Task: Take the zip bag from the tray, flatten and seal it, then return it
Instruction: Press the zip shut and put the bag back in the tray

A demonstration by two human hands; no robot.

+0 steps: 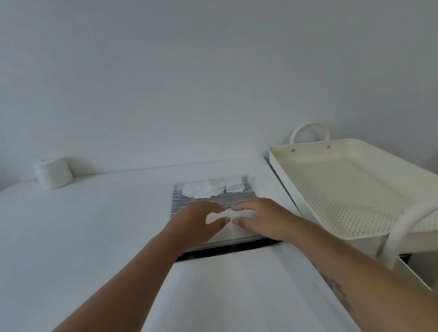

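Both hands point(231, 222) flat on zip bag point(212, 201) — contents blurred

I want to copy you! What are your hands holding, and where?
Nothing is gripped. The left hand and right hand lie flat, palms down, on the near half of the zip bag, which rests on the white table.

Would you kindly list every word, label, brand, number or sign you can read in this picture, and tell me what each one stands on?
There is no readable text.
Zip bag: striped and white contents only, no label in view.
Tray: plain perforated surface, no brand mark.
White roll: blank.
Dark marking on the right forearm: too blurred to tell whether it holds letters.
The left hand and right hand cover part of the bag.
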